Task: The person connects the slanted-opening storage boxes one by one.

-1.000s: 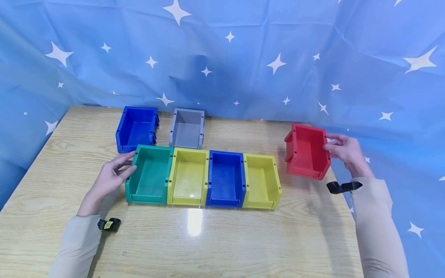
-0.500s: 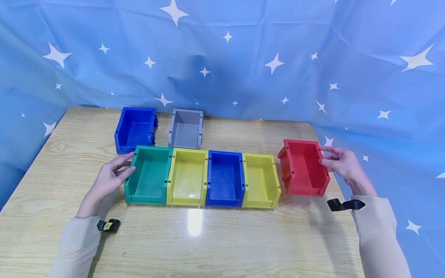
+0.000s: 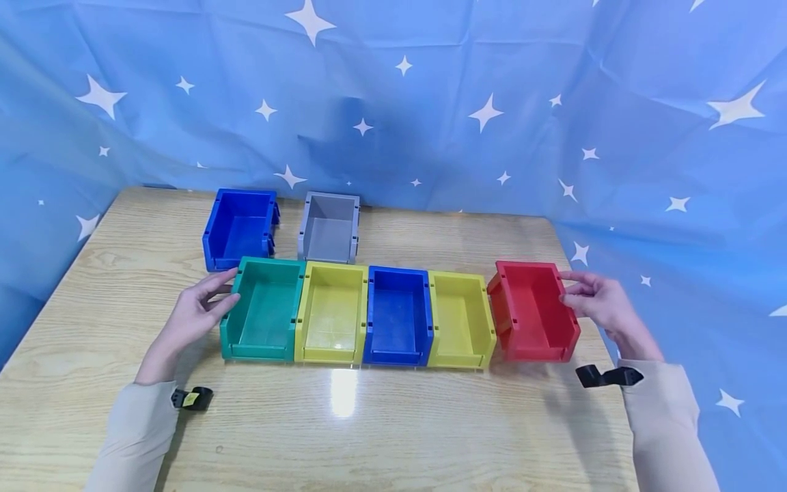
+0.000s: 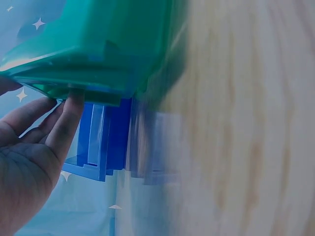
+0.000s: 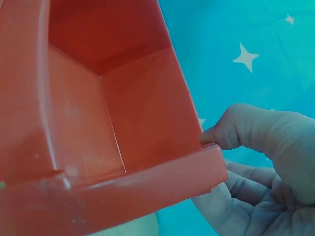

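Note:
A row of open-fronted plastic storage bins runs across the head view: a green bin (image 3: 268,311) at the left end, then a yellow bin (image 3: 333,314), a blue bin (image 3: 398,318) and a second yellow bin (image 3: 460,321). My left hand (image 3: 195,311) holds the green bin by its left wall, fingers along the outside and thumb at the rim. With my right hand (image 3: 605,307) I pinch the right wall of a red bin (image 3: 537,314); the thumb lies over the rim in the right wrist view. The red bin is beside the second yellow bin, its left side close to it.
Behind the row stand another blue bin (image 3: 244,225) and a grey bin (image 3: 330,225). All are on a wooden table (image 3: 393,430), whose right edge passes near my right hand. A blue star-patterned cloth (image 3: 418,89) hangs along the back and sides.
My right hand has brought the red bin toward me and slightly left, down level with the row. My left hand and the other bins have stayed in place.

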Tool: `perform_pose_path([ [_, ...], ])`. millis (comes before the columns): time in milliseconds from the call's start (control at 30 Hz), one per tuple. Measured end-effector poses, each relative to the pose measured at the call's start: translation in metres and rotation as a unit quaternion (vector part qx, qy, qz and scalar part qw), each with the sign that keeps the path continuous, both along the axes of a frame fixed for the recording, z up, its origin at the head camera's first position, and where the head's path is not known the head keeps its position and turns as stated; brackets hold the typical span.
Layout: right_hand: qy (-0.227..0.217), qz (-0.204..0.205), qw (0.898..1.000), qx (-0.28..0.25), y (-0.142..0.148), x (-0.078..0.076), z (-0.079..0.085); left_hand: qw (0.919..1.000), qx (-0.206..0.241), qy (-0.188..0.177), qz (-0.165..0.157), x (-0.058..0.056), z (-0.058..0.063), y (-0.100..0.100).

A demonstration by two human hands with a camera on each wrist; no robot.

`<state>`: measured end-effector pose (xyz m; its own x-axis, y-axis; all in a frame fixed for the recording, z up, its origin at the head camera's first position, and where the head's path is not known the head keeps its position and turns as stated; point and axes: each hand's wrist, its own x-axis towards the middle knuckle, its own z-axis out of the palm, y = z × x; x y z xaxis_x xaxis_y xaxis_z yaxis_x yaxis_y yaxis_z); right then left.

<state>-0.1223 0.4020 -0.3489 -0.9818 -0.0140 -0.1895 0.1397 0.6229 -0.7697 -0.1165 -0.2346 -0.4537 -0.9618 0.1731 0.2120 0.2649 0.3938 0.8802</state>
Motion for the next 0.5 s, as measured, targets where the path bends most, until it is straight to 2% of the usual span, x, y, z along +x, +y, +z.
perform_pose_path([
  [300, 0.004, 0.0, 1.0, -0.023, -0.0041, 0.0045, -0.0039, 1.0, -0.001, -0.002, 0.002, 0.0, -0.0005, 0.0001],
  [500, 0.002, 0.001, 1.0, -0.017, -0.0026, 0.0031, -0.0056, 1.0, 0.001, -0.002, 0.003, -0.0005, -0.0014, 0.0],
])
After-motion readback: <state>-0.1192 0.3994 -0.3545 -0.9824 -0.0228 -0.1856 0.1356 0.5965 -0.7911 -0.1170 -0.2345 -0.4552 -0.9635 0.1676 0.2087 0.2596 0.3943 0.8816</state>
